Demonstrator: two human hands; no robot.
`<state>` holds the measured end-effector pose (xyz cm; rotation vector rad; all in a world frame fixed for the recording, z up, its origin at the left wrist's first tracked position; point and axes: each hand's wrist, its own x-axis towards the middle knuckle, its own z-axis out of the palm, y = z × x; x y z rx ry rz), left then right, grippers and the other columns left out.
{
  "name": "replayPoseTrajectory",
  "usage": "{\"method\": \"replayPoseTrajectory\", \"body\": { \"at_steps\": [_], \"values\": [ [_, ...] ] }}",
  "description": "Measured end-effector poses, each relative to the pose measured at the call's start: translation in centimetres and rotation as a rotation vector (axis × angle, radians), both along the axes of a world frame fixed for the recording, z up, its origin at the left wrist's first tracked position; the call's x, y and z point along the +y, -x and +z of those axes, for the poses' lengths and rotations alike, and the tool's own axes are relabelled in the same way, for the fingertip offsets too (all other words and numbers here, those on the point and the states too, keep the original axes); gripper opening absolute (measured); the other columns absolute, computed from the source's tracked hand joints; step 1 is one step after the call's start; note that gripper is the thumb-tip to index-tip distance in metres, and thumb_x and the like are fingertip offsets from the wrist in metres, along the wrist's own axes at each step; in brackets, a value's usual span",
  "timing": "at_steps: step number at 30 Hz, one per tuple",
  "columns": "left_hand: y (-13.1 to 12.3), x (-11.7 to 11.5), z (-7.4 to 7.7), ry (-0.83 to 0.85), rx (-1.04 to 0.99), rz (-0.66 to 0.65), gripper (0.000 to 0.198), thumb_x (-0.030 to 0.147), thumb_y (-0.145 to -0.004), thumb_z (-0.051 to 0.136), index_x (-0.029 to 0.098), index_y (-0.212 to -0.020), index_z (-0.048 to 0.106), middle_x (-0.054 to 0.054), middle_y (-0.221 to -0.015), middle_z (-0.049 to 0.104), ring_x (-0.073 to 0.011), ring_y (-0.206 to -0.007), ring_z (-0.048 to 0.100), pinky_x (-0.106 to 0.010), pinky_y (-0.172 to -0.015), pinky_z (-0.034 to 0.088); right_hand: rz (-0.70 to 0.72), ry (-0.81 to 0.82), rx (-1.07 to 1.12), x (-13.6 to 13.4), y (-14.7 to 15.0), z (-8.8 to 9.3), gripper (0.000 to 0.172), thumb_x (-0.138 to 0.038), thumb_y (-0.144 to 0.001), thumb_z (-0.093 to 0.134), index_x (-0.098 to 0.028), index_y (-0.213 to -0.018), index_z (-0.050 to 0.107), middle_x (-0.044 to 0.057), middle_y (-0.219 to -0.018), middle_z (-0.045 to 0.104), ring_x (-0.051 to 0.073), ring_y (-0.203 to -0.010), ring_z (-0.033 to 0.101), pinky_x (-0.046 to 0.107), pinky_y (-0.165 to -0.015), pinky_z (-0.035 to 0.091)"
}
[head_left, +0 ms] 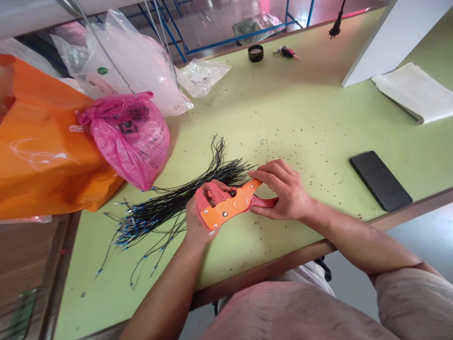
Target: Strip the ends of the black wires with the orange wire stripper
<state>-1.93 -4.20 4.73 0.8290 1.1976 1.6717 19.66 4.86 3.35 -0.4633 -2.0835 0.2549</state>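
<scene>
Centre of the frame, and the left hand is curled firmly round the head of an orange wire stripper, while the right hand closes on its handles from the other side. Both hands have a good hold of it! Running right up to the left hand, a loose bundle of black wires with blue tips fans across the green surface, little black bits scattered all around. Over on the left, a pink plastic bag leans against an orange bag, clear plastic bags behind them. At right, a black phone lies near the edge, and at top right sits a folded white cloth
</scene>
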Motion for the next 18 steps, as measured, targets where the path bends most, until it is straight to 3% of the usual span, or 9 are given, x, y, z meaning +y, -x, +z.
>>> {"method": "replayPoseTrajectory", "body": {
  "at_steps": [4, 8, 14, 18],
  "values": [
    [0.07, -0.01, 0.02, -0.015, 0.014, 0.008, 0.026, 0.034, -0.07, 0.106, 0.022, -0.08, 0.085, -0.006, -0.087, 0.075, -0.0167, -0.081, 0.072, -0.025, -0.071, 0.067, 0.009, -0.001, 0.011, -0.03, 0.13, 0.12, 0.061, -0.063, -0.103, 0.077, -0.019, -0.144, 0.068, 0.013, -0.114, 0.079, 0.027, -0.098, 0.072, 0.045, -0.085, 0.064],
    [0.15, 0.0, 0.3, -0.012, 0.049, -0.006, 0.03, 0.046, -0.074, 0.103, 0.023, -0.077, 0.084, -0.006, -0.084, 0.075, -0.0171, -0.077, 0.071, -0.027, -0.072, 0.067, -0.014, 0.035, -0.015, -0.19, 0.15, 0.05, 0.058, -0.065, -0.103, 0.076, -0.019, -0.139, 0.072, 0.012, -0.113, 0.079, 0.025, -0.096, 0.071, 0.043, -0.085, 0.064],
    [0.27, -0.23, 0.36, 0.041, 0.102, 0.026, 0.038, 0.052, -0.07, 0.102, 0.023, -0.075, 0.077, -0.01, -0.084, 0.073, -0.0275, -0.085, 0.075, -0.039, -0.072, 0.068, 0.018, 0.029, -0.012, -0.26, -0.1, 0.32, 0.056, -0.06, -0.1, 0.082, -0.02, -0.139, 0.072, 0.01, -0.108, 0.081, 0.023, -0.091, 0.071, 0.038, -0.078, 0.061],
    [0.52, -0.37, -0.21, 0.051, 0.074, -0.004, 0.047, 0.049, -0.062, 0.106, 0.024, -0.072, 0.068, -0.011, -0.084, 0.073, -0.0336, -0.09, 0.077, -0.044, -0.07, 0.069, -0.024, -0.007, -0.002, -0.31, -0.09, 0.61, 0.041, -0.055, -0.102, 0.083, -0.02, -0.122, 0.074, 0.005, -0.093, 0.079, 0.018, -0.075, 0.066, 0.033, -0.068, 0.056]
  ]
}}
